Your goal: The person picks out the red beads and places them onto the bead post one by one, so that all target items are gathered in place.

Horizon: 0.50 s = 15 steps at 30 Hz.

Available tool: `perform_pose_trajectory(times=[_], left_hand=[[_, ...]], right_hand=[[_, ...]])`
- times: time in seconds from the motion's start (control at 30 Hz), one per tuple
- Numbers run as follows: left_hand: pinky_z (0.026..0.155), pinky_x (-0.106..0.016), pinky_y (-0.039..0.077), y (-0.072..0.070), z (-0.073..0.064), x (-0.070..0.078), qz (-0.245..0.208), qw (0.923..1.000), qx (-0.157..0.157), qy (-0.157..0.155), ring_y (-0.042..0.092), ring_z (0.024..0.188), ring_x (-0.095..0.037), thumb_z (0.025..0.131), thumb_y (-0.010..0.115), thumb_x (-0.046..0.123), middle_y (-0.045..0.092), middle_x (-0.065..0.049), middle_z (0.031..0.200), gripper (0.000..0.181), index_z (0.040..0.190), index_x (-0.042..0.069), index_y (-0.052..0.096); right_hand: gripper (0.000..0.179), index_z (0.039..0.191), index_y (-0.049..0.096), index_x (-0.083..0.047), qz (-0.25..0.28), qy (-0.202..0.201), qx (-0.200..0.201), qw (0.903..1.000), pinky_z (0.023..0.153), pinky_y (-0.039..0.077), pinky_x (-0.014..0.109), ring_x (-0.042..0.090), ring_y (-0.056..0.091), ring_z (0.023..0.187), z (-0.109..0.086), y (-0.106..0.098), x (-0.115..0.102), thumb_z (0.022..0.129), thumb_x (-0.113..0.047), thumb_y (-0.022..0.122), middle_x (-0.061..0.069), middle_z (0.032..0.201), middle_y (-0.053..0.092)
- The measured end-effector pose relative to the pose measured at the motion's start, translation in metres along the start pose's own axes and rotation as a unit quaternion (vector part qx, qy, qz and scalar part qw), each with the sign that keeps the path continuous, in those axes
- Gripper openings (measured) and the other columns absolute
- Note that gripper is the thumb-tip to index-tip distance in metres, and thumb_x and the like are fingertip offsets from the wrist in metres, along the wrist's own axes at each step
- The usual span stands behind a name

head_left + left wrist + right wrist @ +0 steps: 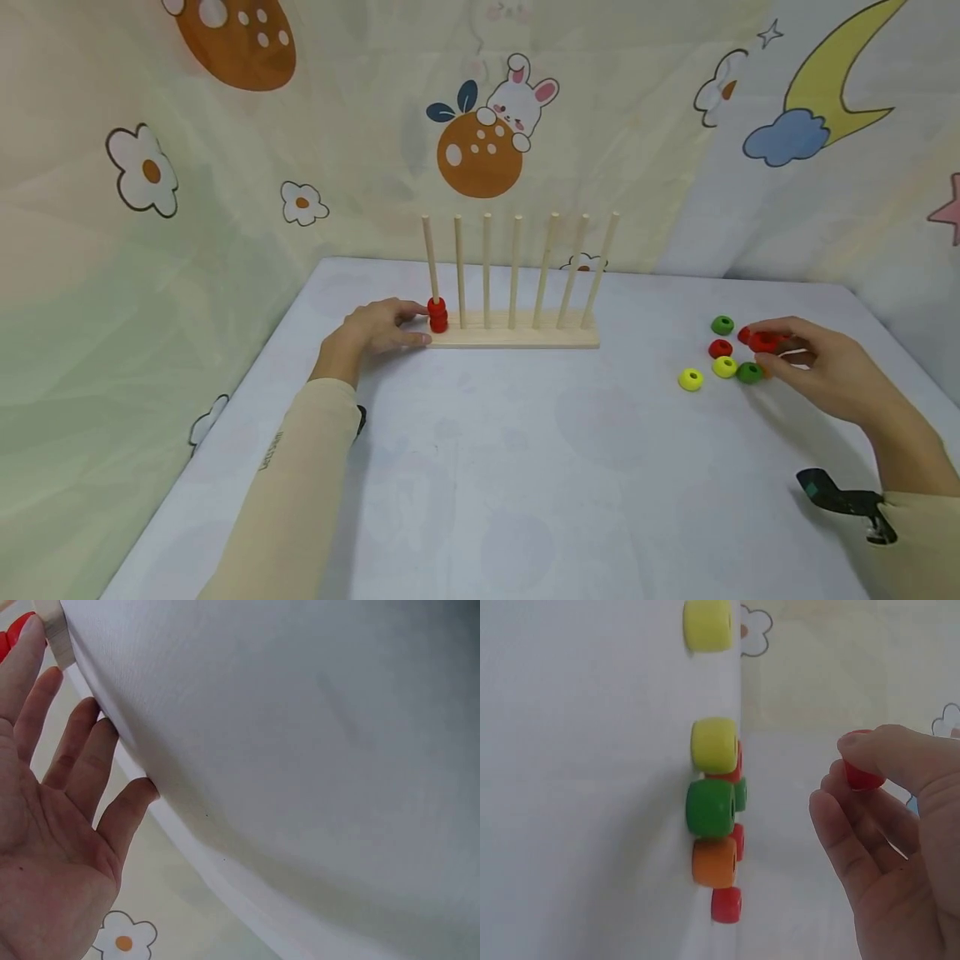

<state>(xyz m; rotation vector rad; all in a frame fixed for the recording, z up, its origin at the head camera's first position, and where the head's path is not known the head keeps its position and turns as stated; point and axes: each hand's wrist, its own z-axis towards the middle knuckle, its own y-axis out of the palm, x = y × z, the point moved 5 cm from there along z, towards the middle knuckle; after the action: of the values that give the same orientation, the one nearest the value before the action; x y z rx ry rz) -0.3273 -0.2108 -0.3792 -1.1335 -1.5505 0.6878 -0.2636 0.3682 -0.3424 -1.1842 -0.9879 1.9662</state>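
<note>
A wooden rack with a long flat base [517,336] and several upright pegs stands toward the back of the table. Red beads [437,317] are stacked on its leftmost peg. My left hand [375,325] is at the rack's left end, its fingers extended and the thumb touching the base's end [58,641]. Over on the right, my right hand [832,371] pinches a red bead [864,778] between thumb and fingers, held above the table. Below and beside that hand lie loose beads, among them a green bead [711,808], an orange bead [714,862] and a yellow bead [691,379].
A white cloth covers the table [525,467]. Behind and at the sides hangs a printed curtain [360,125] with flowers, a rabbit and a moon. A dark camera mount [840,496] sticks out from the right wrist.
</note>
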Motion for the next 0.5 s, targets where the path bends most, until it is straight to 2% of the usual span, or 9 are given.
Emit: perform_pose_trajectory(times=[0.17,0.37,0.43,0.5], left_hand=[[0.116,-0.071,0.026,0.000,0.000,0.001,0.000,1.0000,-0.003,-0.002,0.037,0.148,-0.036,0.092,0.072,0.051,0.048,-0.007,0.157,0.066,0.151,0.033,0.051],[0.116,-0.072,0.024,0.001,0.001,0.001,0.001,1.0000,0.000,-0.003,0.036,0.148,-0.036,0.092,0.072,0.051,0.048,-0.007,0.158,0.066,0.151,0.034,0.050],[0.116,-0.072,0.024,0.001,0.001,0.001,0.001,1.0000,0.001,-0.002,0.037,0.148,-0.036,0.092,0.072,0.051,0.048,-0.007,0.157,0.065,0.151,0.033,0.050],[0.116,-0.072,0.024,0.002,0.001,0.000,0.000,1.0000,0.000,-0.004,0.037,0.148,-0.036,0.092,0.072,0.051,0.048,-0.007,0.157,0.065,0.152,0.033,0.050]], right_hand=[[0.046,0.132,0.064,-0.003,0.010,-0.018,0.008,0.9998,0.074,0.042,-0.002,-0.020,0.048,0.089,0.003,0.001,-0.006,0.088,0.000,0.078,0.002,0.116,0.062],[0.044,0.132,0.065,-0.005,0.034,-0.009,0.009,0.9993,0.070,0.045,0.001,-0.018,0.050,0.088,0.009,0.004,-0.017,0.090,-0.004,0.078,-0.017,0.115,0.056],[0.043,0.130,0.066,-0.007,0.043,-0.006,0.012,0.9990,0.071,0.045,0.002,-0.014,0.052,0.087,0.011,0.006,-0.021,0.089,-0.003,0.079,-0.022,0.111,0.057],[0.043,0.129,0.067,-0.008,0.046,-0.002,0.011,0.9989,0.072,0.045,0.001,-0.013,0.053,0.088,0.014,0.007,-0.026,0.088,-0.003,0.079,-0.018,0.110,0.060]])
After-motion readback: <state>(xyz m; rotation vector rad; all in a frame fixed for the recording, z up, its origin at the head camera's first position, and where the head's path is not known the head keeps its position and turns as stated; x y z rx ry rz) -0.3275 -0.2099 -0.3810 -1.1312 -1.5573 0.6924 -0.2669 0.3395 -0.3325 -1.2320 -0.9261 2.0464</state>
